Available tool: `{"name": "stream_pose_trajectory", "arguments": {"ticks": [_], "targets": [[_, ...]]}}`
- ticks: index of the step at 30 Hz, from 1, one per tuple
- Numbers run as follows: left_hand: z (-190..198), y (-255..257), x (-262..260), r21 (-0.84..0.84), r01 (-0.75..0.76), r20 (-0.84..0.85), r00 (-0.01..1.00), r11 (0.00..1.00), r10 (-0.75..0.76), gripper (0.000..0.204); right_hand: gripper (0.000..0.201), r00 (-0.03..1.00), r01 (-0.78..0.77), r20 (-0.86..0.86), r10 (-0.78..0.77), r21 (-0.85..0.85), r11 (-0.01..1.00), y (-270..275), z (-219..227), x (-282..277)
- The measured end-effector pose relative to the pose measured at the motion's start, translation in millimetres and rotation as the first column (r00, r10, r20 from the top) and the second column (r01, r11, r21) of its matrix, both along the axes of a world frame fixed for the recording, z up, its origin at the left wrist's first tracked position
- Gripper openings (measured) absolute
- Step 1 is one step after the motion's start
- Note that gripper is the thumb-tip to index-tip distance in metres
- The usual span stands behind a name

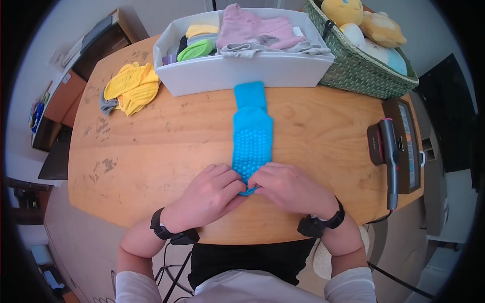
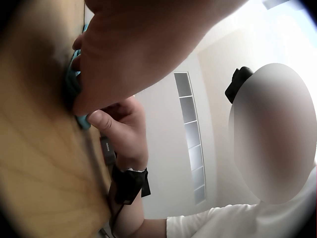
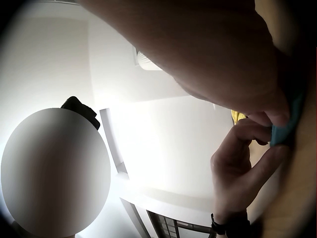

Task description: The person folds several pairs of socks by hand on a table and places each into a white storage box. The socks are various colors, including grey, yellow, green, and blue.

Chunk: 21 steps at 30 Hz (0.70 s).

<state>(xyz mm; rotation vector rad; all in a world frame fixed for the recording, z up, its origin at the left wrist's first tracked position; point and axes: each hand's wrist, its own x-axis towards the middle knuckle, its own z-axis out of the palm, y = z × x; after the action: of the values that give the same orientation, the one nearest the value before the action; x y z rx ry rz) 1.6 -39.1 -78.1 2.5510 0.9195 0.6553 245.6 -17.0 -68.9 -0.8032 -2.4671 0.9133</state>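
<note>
A blue sock [image 1: 252, 136] with raised grip dots on its sole lies lengthwise on the wooden table, its cuff end toward the white box and its near end by my body. My left hand [image 1: 214, 189] pinches the left side of that near end between thumb and fingers. From the other side, my right hand [image 1: 290, 187] grips the right corner, fingertips close to the left hand's. The near edge is slightly bunched between them. In the right wrist view, blue fabric [image 3: 290, 124] shows between the fingertips of both hands.
A white box [image 1: 242, 73] of folded clothes stands at the back, beside a green woven basket [image 1: 364, 70] of plush toys. Yellow and grey socks [image 1: 134, 88] lie at the back left. To the right are a handheld appliance [image 1: 389, 161] with a cord and a brown framed case [image 1: 409, 146].
</note>
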Motion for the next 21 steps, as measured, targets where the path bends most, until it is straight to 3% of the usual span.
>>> {"name": "stream_pose_trajectory", "arguments": {"ticks": [6,15,17,21], "targets": [[-1.5,-0.2,2.0,0.001,-0.005,0.053,0.999,1.000,0.004,0.020,0.007,1.000,0.025,0.010,-0.025,-0.032,0.999,0.0,1.6,1.0],[-4.8,-0.6,3.4,-0.158,-0.042,0.157,0.985,0.987,0.067,0.011,0.005,0.995,0.101,0.011,-0.101,-0.002,0.995,-0.6,0.2,-0.1],[-2.8,-2.2,5.1,-0.234,-0.107,0.136,0.981,0.966,0.142,0.011,0.004,0.995,0.095,0.019,-0.095,0.011,0.995,-0.7,-0.6,-0.2],[-4.9,-1.5,5.2,-0.219,-0.110,0.152,0.978,0.969,0.145,0.013,0.006,0.992,0.122,0.028,-0.124,0.049,0.991,-0.4,-1.6,-1.8]]}}
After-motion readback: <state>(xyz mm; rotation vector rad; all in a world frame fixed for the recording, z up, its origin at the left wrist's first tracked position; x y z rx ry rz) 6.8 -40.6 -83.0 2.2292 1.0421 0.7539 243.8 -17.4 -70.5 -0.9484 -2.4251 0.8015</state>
